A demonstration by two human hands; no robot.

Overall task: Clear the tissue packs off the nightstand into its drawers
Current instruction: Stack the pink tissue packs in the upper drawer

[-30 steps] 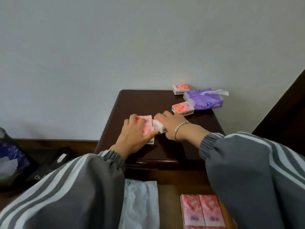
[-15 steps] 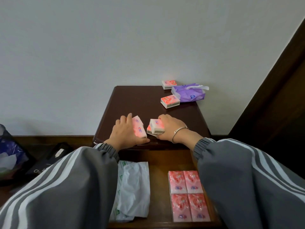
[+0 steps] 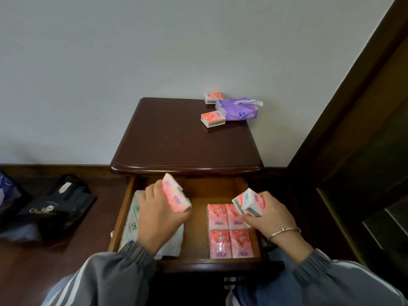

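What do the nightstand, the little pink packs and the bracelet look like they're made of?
The nightstand looks like dark wood under glossy varnish: its top reflects light, and inside the drawer paler wood shows. The pink packs seem wrapped in thin shiny plastic film, judging by the glare. The bracelet appears to be thin silvery metal, from its sheen.

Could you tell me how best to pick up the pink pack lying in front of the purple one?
Probably pinch the pink pack across its long edges from above, coming from the left: it lies flat, with the purple pack at its right end.
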